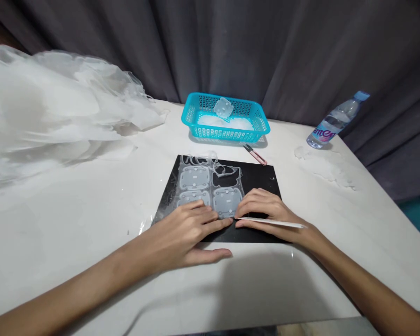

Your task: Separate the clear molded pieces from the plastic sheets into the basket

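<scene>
Overall, I log: white table (pixel 91 205), grey curtain (pixel 231 46) behind. Black mat (pixel 261 179), plastic sheet (pixel 227 200) on its left part. Left hand (pixel 192 228): spread flat, pressing sheet, grasping nothing. Right hand (pixel 266 205): curled, pinching thin white tool (pixel 273 222) by sheet's near-right corner. Tabletop stretches between mat's right edge and bottle (pixel 336 121); basket (pixel 227 133) stands beyond mat's far edge.

Left hand (pixel 194 229) palm down — thumb (pixel 210 255) spread, right hand (pixel 271 207) curled in a pinch, forearms (pixel 108 270) angling inward
</scene>
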A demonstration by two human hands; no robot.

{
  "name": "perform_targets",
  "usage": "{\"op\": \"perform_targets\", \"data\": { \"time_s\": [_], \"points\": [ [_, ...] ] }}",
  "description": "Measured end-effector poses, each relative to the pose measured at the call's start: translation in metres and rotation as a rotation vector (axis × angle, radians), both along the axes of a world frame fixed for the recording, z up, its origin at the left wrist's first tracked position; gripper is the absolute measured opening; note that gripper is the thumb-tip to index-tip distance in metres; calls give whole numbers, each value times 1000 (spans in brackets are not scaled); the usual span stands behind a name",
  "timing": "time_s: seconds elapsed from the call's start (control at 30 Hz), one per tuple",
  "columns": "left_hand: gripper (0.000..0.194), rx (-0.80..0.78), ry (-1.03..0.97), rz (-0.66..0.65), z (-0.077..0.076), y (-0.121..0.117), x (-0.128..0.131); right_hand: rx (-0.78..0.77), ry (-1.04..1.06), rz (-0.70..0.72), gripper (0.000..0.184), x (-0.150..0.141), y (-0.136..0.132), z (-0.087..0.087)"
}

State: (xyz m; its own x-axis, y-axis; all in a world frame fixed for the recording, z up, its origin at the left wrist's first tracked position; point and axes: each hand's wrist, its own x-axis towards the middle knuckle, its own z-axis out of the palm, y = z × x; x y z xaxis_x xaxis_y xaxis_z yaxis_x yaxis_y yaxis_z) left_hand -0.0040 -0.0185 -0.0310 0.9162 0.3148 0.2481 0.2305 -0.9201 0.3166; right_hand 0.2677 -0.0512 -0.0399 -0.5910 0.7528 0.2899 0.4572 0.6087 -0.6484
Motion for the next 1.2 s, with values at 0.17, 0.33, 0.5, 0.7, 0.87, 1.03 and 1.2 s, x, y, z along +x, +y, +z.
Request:
{"op": "perform_targets", "data": {
  "time_s": [0.17, 0.33, 0.5, 0.7, 0.87, 1.03, 1.2],
  "points": [
    [48, -3, -4, 6, -1, 1, 1, 38, -75, 5, 14, -1, -2, 3],
    [43, 6, -2, 13, 2, 1, 1, 33, -162, 4, 18, 7, -5, 11],
    [41, 9, 3, 23, 1, 1, 1, 33, -139, 10, 16, 13, -5, 12],
    [42, 25, -19, 12, -1, 1, 0, 92, -114, 17, 13, 7, -4, 7],
    [40, 6, 8, 14, -1, 0, 0, 215, -165, -5, 15, 1, -3, 3],
    [40, 12, 10, 16, -2, 1, 0, 374, -258, -32, 21, -5, -3, -3],
    [31, 6, -33, 35, 1, -3, -1, 543, -359, -14, 20, -5, -3, -6]
  ]
}}
